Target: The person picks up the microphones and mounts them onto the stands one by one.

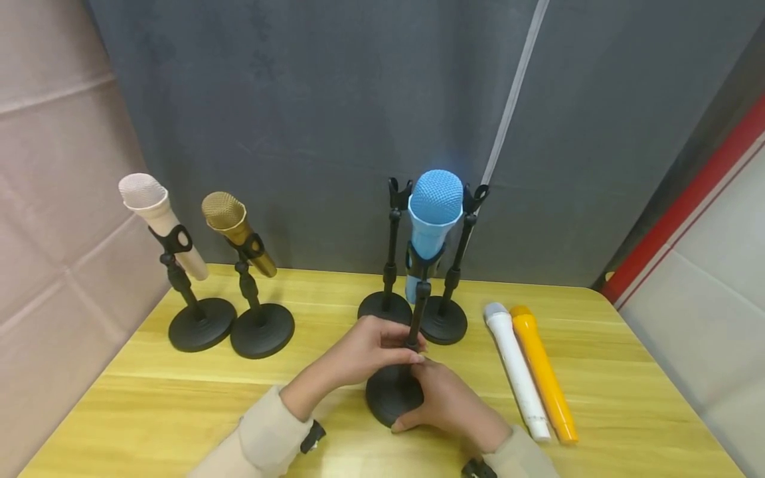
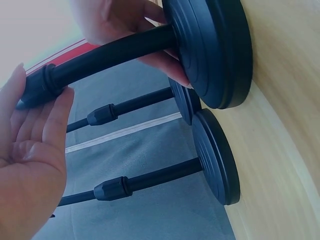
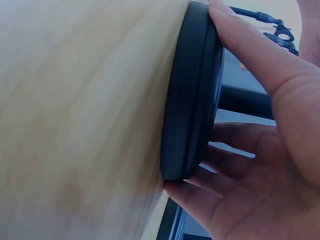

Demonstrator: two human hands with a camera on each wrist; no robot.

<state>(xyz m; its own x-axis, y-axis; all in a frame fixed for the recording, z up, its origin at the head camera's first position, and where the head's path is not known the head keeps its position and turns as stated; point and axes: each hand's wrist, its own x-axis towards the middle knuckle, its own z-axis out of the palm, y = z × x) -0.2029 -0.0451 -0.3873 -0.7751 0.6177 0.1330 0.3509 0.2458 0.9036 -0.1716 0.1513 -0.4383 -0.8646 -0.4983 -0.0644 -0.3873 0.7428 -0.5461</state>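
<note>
A blue microphone [image 1: 436, 206] sits in the clip of a black desk microphone stand [image 1: 394, 395], in front of two other stands. My left hand [image 1: 373, 352] holds this stand's pole; the left wrist view shows its fingers around the pole's collar [image 2: 42, 85]. Lower down, my right hand [image 1: 448, 401] grips the round base [image 3: 192, 100], thumb on one side and fingers on the other. Whether the base rests on the table or hangs just above it, I cannot tell.
Two bare stands [image 1: 385, 305] [image 1: 443, 322] stand behind. To the left are a white microphone [image 1: 158, 209] and a gold microphone [image 1: 236, 226] on stands. A white microphone [image 1: 518, 372] and an orange one [image 1: 544, 375] lie on the wooden table [image 1: 627, 372] at right. A grey curtain [image 1: 329, 133] hangs behind.
</note>
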